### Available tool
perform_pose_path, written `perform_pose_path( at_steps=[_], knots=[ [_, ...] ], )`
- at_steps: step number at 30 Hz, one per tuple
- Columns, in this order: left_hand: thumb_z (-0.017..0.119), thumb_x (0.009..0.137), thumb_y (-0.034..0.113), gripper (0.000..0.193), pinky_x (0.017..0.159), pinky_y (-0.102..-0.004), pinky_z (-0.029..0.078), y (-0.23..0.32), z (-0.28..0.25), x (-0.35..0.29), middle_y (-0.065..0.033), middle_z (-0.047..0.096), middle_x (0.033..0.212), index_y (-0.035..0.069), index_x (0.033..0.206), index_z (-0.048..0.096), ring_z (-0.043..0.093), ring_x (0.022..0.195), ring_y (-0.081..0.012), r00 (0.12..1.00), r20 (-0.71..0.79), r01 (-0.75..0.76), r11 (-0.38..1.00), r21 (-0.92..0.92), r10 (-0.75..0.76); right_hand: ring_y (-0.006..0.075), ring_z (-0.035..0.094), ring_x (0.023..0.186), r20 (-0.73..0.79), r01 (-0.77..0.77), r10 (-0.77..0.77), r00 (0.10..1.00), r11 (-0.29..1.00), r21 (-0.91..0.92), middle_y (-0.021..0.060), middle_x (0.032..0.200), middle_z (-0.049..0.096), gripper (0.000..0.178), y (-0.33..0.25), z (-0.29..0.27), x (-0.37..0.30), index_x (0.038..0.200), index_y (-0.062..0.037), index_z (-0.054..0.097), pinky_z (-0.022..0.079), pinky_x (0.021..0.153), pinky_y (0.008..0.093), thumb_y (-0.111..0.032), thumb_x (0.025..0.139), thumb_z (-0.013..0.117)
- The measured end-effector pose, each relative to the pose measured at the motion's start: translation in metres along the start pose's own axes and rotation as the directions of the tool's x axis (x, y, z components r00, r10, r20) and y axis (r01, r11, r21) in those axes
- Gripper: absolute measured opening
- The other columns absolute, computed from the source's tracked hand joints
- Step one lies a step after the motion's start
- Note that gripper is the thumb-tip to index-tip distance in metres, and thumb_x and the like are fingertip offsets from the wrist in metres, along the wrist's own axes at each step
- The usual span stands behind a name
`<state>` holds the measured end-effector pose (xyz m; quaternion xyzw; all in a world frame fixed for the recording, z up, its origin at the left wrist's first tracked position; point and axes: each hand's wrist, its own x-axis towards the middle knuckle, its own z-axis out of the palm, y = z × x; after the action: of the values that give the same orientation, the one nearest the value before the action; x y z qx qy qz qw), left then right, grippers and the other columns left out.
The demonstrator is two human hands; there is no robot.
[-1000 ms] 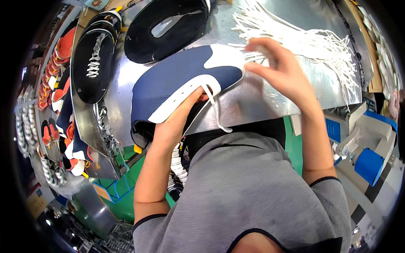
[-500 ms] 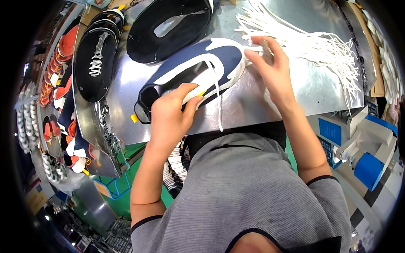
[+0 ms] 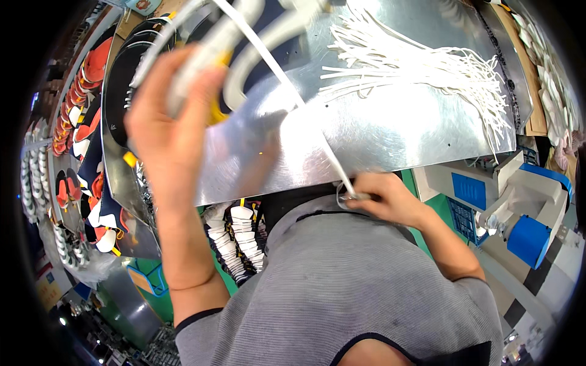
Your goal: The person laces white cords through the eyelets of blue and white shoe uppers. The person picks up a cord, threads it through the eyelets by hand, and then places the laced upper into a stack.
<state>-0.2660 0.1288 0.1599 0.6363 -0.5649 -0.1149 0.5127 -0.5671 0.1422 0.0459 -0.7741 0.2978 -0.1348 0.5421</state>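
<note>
My left hand (image 3: 174, 113), smeared by motion, grips a navy and white shoe upper (image 3: 232, 82) with yellow tabs, raised above the far left of the metal table. From this upper a white shoelace (image 3: 314, 130) stretches taut down to the right, past the table's near edge. At its lower end my right hand (image 3: 381, 198) is closed on it, close to my waist. A small shiny metal piece (image 3: 351, 196) shows by the right fingertips; its kind cannot be made out.
A heap of white laces (image 3: 421, 67) spreads over the far right of the metal table (image 3: 378, 131). Dark uppers (image 3: 116, 97) stand at the left edge. A beige and blue machine (image 3: 528, 241) is at right. Orange, white and navy shoe parts (image 3: 97, 64) line the far left.
My left hand has lifted the upper off the table, up and to the left. My right hand has moved from the upper's toe down to my waist, drawing the lace taut.
</note>
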Motion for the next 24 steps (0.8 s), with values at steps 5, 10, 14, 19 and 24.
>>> perform_pose_path(
  at_steps=[5,10,14,19,24],
  knots=[
    [0.073,0.087,0.011,0.022,0.066,-0.0216,0.049,0.016,-0.007,-0.008,-0.0009,0.069,0.092,0.002,0.107,0.070,0.060,0.077,-0.0060,0.962,0.209,0.175,0.984,0.028,-0.177,0.0178,0.061,0.072,-0.065,-0.109,0.114,0.991,0.992,0.068,0.0067,0.083,0.063,0.012,0.003,-0.013,-0.048,0.089,-0.0039,0.070,0.047,0.063,0.0303,-0.010,0.081,0.076],
    [0.071,0.087,0.019,0.027,0.071,-0.0391,0.051,-0.030,0.025,-0.064,-0.0196,0.069,0.085,0.002,0.107,0.067,0.066,0.076,-0.0371,0.752,0.602,0.131,0.956,0.263,-0.269,0.0138,0.063,0.069,-0.327,-0.054,0.172,0.929,0.939,0.341,0.0058,0.077,0.067,0.016,-0.044,-0.025,0.016,0.095,-0.0013,0.071,0.047,0.063,0.0266,-0.013,0.085,0.074],
    [0.066,0.091,0.017,0.025,0.078,-0.0396,0.050,-0.019,0.025,-0.062,-0.0198,0.069,0.096,0.000,0.110,0.065,0.066,0.088,-0.0370,0.717,0.631,0.105,0.941,0.322,-0.296,0.0208,0.065,0.066,-0.398,0.188,-0.136,0.907,0.978,0.094,0.0086,0.074,0.066,0.021,-0.039,-0.026,0.083,0.097,-0.0044,0.070,0.048,0.061,0.0299,-0.018,0.083,0.076],
    [0.063,0.093,0.016,0.022,0.076,-0.0405,0.050,0.006,0.031,-0.058,-0.0175,0.068,0.098,0.001,0.108,0.066,0.065,0.087,-0.0365,0.805,0.583,-0.093,0.948,0.305,-0.109,0.0142,0.056,0.061,-0.287,0.216,-0.281,0.916,0.947,-0.237,0.0094,0.075,0.065,0.022,-0.030,-0.038,0.117,0.102,-0.0047,0.068,0.045,0.059,0.0289,-0.017,0.085,0.075],
    [0.068,0.089,0.021,0.019,0.064,-0.0346,0.049,0.004,0.062,-0.050,-0.0123,0.069,0.083,0.003,0.097,0.070,0.065,0.069,-0.0265,0.751,0.626,-0.096,0.902,0.421,-0.212,0.0313,0.066,0.075,-0.396,0.193,-0.207,0.895,0.978,-0.075,0.0117,0.079,0.069,0.022,-0.016,-0.035,0.125,0.097,-0.0083,0.068,0.050,0.067,0.0394,-0.027,0.085,0.070]
  ],
)
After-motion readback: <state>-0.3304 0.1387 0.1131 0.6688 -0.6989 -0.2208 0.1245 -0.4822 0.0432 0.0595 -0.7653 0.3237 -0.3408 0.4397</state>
